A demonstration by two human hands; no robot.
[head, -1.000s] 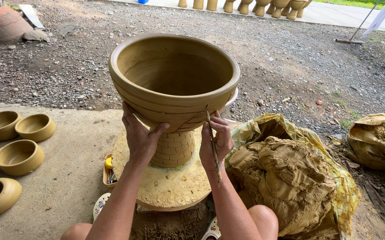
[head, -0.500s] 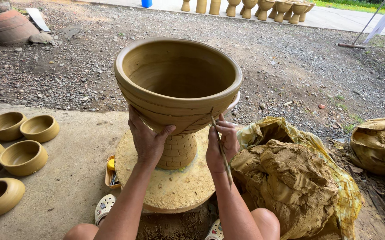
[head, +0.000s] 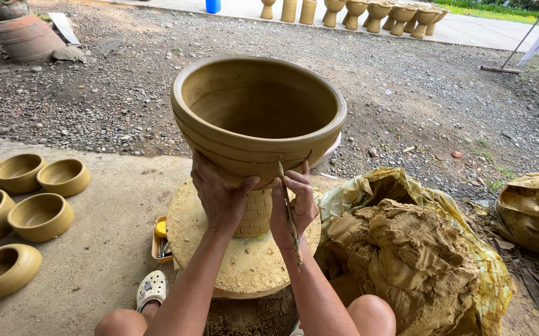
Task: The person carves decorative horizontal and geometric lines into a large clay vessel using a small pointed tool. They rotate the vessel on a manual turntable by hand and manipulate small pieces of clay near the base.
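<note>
Large wet clay bowl [head: 258,118] held above woven-textured pedestal [head: 255,211] on wheel disc [head: 244,261] | left hand [head: 221,198] cupped beneath | right hand [head: 294,202] pinching thin stick tool [head: 289,214] | bowl formed, not yet seated.

Open-air yard in daylight
Concrete floor [head: 95,261] at seven o'clock, gravel ground [head: 406,93] beyond, paved strip [head: 481,28] at one o'clock.
</note>
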